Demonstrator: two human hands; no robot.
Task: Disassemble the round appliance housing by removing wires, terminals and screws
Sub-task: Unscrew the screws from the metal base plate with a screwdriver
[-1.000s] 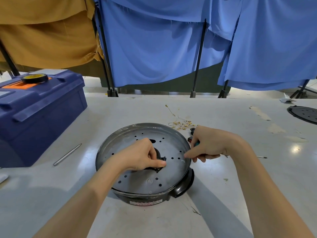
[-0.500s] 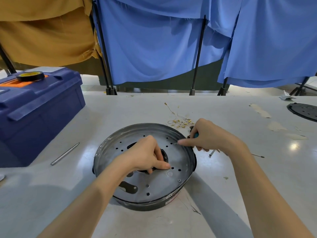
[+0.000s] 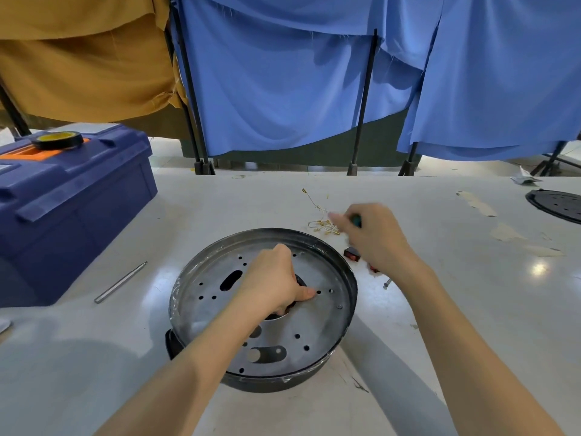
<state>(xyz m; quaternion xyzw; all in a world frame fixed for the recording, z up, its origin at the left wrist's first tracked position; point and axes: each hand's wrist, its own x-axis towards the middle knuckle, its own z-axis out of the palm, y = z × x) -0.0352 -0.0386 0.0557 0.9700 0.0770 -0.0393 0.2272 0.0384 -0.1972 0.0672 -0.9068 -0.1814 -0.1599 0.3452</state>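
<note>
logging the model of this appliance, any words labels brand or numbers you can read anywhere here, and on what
No text can be read in this view.
round housing: bare metal plate with holes, no label or brand faces the camera.
blue toolbox: the pale patch on its lid is blurred and cut off by the frame edge, unreadable.
tape roll: no print shows.

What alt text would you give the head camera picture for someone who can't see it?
A person's left hand grips the black centre part of a round metal housing on a white table, while the right hand, blurred, holds a green-handled tool beside it. Loose wires lie behind; a blue toolbox stands at left.
</note>
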